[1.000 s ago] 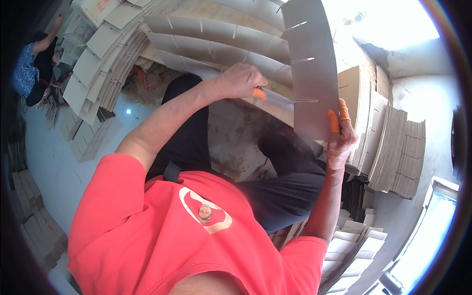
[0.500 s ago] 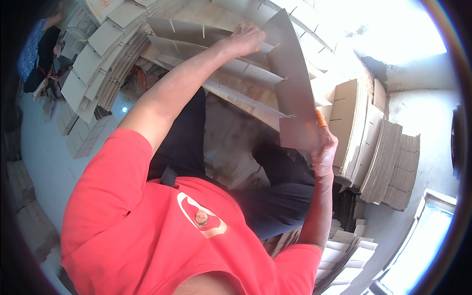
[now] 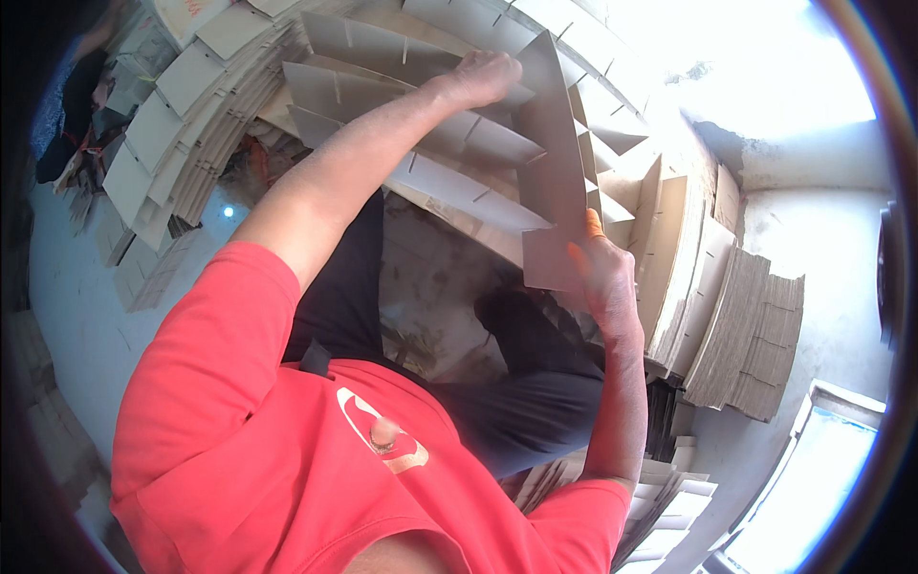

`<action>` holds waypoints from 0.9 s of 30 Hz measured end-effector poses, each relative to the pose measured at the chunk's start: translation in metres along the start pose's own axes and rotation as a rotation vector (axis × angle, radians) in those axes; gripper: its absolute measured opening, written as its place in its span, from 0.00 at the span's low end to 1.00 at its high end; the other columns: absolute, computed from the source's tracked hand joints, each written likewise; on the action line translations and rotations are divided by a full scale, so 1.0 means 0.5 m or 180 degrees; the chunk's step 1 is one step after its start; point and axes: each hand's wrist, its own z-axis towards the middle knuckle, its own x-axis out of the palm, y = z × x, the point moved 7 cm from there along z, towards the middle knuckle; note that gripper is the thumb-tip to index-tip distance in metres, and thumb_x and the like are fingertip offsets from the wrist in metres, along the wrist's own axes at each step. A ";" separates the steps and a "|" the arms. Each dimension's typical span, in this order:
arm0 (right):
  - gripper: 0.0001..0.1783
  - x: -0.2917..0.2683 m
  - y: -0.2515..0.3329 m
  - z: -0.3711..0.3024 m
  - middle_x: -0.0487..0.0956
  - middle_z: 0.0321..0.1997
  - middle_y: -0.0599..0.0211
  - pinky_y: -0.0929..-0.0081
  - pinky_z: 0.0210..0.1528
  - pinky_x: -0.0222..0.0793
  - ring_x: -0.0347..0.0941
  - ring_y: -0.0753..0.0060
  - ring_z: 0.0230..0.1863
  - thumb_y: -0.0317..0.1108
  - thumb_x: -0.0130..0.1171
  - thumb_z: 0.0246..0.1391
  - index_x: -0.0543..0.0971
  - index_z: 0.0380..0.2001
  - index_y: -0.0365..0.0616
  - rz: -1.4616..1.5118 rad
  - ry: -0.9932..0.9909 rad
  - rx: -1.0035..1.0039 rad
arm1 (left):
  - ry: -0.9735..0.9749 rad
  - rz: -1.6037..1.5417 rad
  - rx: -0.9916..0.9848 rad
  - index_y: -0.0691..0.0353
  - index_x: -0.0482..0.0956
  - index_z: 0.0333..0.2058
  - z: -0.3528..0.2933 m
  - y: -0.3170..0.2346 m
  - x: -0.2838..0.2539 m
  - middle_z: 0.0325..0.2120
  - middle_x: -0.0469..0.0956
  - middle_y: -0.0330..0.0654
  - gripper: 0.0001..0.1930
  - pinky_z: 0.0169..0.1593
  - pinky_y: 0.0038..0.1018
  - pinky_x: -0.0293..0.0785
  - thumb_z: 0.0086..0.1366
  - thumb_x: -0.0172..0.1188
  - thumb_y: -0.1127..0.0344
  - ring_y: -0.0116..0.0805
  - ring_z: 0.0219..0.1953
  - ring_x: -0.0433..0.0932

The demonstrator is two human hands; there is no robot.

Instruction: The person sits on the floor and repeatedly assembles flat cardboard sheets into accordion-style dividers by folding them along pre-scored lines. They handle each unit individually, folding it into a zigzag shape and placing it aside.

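A grey-brown cardboard strip [image 3: 553, 167] stands on edge across several slotted cardboard divider strips [image 3: 469, 139], which run to its left and poke out past its right side. My left hand [image 3: 490, 78] is closed at the strip's far part, its fingertips partly hidden. My right hand [image 3: 608, 277] grips the near end, with an orange covering [image 3: 594, 223] on one digit. The divider strips stand roughly parallel over a pale wooden surface. Where the strip crosses them, the slots are mostly hidden.
Stacked slotted cardboard [image 3: 177, 115] stands at the far left, with more upright stacks [image 3: 732, 325] at the right. Further pieces [image 3: 669, 497] lie by my right elbow. My dark-trousered legs [image 3: 516, 402] are below the work, and part of another person [image 3: 72, 115] shows far left.
The cross strip has shifted slightly left and lower onto the divider strips, whose ends now show past its right side. My right hand has moved left with it.
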 end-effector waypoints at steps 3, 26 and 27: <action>0.26 0.005 -0.008 0.000 0.76 0.32 0.44 0.68 0.31 0.70 0.76 0.55 0.26 0.26 0.56 0.56 0.68 0.59 0.41 -0.0410 -0.0017 0.0107 | -0.0130 -0.0031 0.0165 0.67 0.76 0.27 -0.013 -0.020 -0.027 0.23 0.78 0.52 0.07 0.39 0.43 0.76 0.51 0.65 0.73 0.51 0.34 0.79; 0.27 -0.088 -0.165 -0.014 0.78 0.46 0.52 0.61 0.46 0.70 0.74 0.52 0.47 0.39 0.62 0.53 0.72 0.53 0.36 -0.2020 -0.1190 0.0982 | -0.1096 -0.1202 0.0829 0.66 0.81 0.38 -0.368 -0.114 -0.213 0.32 0.80 0.45 0.19 0.38 0.32 0.76 0.51 0.71 0.61 0.42 0.33 0.78; 0.30 -0.090 -0.240 -0.017 0.76 0.51 0.49 0.61 0.53 0.68 0.72 0.50 0.53 0.41 0.63 0.52 0.71 0.54 0.34 -0.2182 -0.1048 0.1078 | -0.1210 -0.0901 0.1059 0.65 0.81 0.38 -0.389 -0.111 -0.226 0.32 0.80 0.45 0.18 0.38 0.33 0.76 0.51 0.71 0.61 0.42 0.33 0.78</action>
